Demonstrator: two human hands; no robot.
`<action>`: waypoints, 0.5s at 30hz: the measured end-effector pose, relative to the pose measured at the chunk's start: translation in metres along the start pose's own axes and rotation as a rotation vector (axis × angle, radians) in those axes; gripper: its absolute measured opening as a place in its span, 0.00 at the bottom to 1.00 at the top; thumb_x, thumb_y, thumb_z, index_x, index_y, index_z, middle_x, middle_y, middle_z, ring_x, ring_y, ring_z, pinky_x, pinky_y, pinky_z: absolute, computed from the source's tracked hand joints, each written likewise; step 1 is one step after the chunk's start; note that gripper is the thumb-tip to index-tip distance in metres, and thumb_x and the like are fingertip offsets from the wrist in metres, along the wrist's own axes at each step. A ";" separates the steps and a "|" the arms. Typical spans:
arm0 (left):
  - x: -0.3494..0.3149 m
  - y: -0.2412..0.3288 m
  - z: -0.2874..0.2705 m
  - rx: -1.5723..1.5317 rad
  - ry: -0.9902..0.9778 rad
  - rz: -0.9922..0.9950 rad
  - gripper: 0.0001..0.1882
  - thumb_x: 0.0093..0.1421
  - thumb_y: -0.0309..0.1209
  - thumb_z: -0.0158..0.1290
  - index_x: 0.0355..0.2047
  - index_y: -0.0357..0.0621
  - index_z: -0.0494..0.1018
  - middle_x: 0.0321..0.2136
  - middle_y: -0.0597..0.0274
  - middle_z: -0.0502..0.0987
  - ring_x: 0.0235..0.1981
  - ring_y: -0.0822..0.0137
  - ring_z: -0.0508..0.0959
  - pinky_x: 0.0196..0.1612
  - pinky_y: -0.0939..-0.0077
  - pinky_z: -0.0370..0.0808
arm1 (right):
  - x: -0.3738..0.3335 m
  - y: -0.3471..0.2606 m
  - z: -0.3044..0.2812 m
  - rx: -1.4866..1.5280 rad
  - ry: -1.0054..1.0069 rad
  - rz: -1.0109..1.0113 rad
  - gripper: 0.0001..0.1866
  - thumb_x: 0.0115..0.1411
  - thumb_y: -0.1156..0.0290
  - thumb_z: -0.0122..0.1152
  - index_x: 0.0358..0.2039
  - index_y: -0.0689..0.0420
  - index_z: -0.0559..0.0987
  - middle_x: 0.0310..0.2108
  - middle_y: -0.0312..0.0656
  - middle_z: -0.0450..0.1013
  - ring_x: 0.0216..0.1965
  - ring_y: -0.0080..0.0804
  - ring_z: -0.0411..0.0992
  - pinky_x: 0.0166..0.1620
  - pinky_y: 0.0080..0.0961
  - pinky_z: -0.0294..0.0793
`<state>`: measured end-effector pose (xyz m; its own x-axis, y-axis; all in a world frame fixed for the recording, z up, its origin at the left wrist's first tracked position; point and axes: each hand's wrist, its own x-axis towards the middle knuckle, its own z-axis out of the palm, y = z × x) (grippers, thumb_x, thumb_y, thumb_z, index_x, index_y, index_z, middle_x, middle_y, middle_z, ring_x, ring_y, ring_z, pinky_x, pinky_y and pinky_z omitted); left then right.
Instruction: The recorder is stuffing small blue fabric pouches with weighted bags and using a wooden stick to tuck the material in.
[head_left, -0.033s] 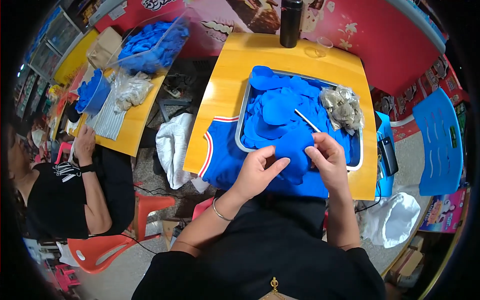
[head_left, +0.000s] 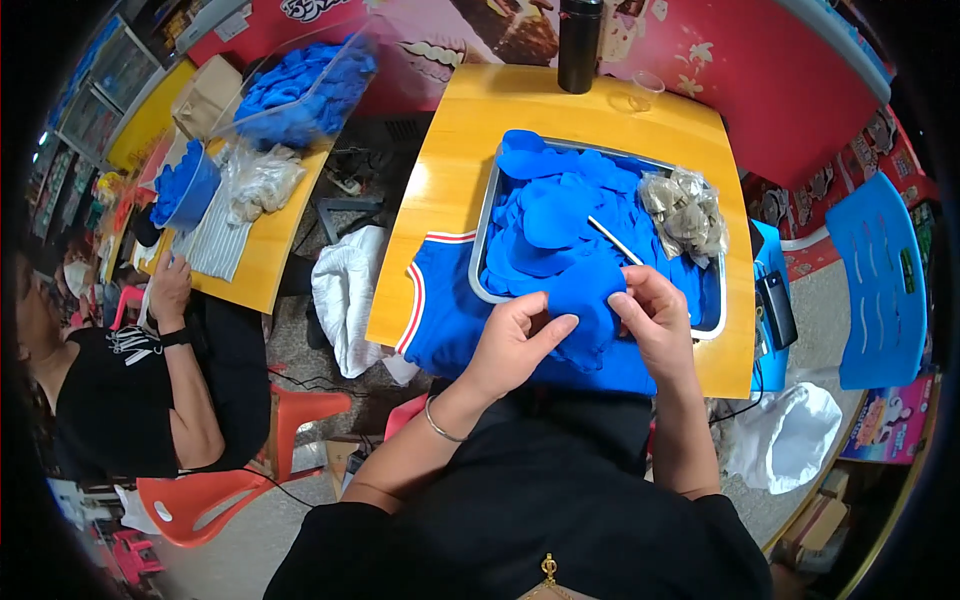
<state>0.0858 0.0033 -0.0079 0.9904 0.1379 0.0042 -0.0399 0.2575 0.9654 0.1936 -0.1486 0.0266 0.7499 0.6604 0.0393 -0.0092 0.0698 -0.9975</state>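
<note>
Just right of center, the left hand (head_left: 512, 345) and right hand (head_left: 655, 318) clamped their grips on a thin, rounded blue fabric-like piece (head_left: 585, 303) beside a silver-rimmed rectangular tray (head_left: 484, 228); apparently mid-handling, the next move called for gentle, even pressure.

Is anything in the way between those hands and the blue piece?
No, nothing visible. The left hand and right hand both pinch the blue piece directly; the white stick lies beyond it.
</note>
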 end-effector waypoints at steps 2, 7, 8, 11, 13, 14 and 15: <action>-0.001 0.001 0.006 -0.053 0.125 0.016 0.12 0.57 0.24 0.51 0.42 0.33 0.71 0.36 0.63 0.76 0.35 0.77 0.74 0.42 0.82 0.71 | -0.002 0.007 -0.003 0.021 0.010 0.040 0.07 0.55 0.75 0.57 0.35 0.61 0.73 0.26 0.29 0.69 0.26 0.13 0.66 0.28 0.11 0.65; -0.001 -0.003 0.010 -0.077 0.253 0.057 0.05 0.57 0.27 0.53 0.31 0.38 0.73 0.22 0.73 0.71 0.22 0.85 0.65 0.25 0.89 0.62 | -0.006 0.022 0.002 0.100 -0.185 0.104 0.08 0.49 0.77 0.64 0.30 0.61 0.75 0.26 0.31 0.71 0.29 0.14 0.67 0.33 0.15 0.67; -0.001 -0.002 0.011 -0.071 0.293 0.065 0.04 0.57 0.27 0.54 0.30 0.39 0.73 0.21 0.73 0.70 0.21 0.85 0.64 0.24 0.89 0.61 | -0.006 0.026 0.005 0.113 -0.152 0.120 0.07 0.49 0.77 0.64 0.27 0.61 0.75 0.25 0.31 0.71 0.28 0.14 0.67 0.32 0.15 0.67; -0.005 -0.008 0.002 0.005 0.293 0.062 0.05 0.57 0.27 0.54 0.26 0.40 0.71 0.19 0.74 0.68 0.21 0.85 0.62 0.23 0.89 0.59 | -0.005 0.027 0.006 0.074 -0.128 0.089 0.06 0.49 0.76 0.64 0.23 0.61 0.75 0.22 0.30 0.71 0.26 0.14 0.66 0.31 0.15 0.67; -0.008 -0.008 -0.002 -0.032 0.281 0.028 0.06 0.57 0.27 0.54 0.24 0.41 0.71 0.19 0.75 0.67 0.21 0.85 0.62 0.24 0.89 0.58 | -0.004 0.026 0.005 0.019 -0.117 0.095 0.07 0.49 0.75 0.64 0.22 0.61 0.75 0.22 0.30 0.71 0.25 0.13 0.65 0.30 0.14 0.66; -0.009 -0.008 -0.003 -0.070 0.268 -0.006 0.07 0.57 0.26 0.54 0.23 0.41 0.70 0.18 0.75 0.66 0.21 0.85 0.61 0.24 0.89 0.57 | -0.003 0.027 0.004 -0.036 -0.105 0.101 0.07 0.50 0.74 0.64 0.20 0.61 0.74 0.21 0.30 0.70 0.25 0.13 0.65 0.29 0.14 0.65; -0.011 -0.008 -0.005 -0.069 0.268 -0.006 0.07 0.57 0.26 0.54 0.23 0.41 0.70 0.18 0.75 0.66 0.21 0.85 0.61 0.24 0.89 0.57 | -0.003 0.028 0.003 -0.035 -0.105 0.102 0.07 0.50 0.74 0.64 0.20 0.61 0.74 0.21 0.30 0.70 0.25 0.13 0.65 0.29 0.14 0.65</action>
<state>0.0745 0.0046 -0.0170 0.9206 0.3823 -0.0798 -0.0520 0.3225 0.9452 0.1891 -0.1463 -0.0013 0.6729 0.7374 -0.0580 -0.0570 -0.0266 -0.9980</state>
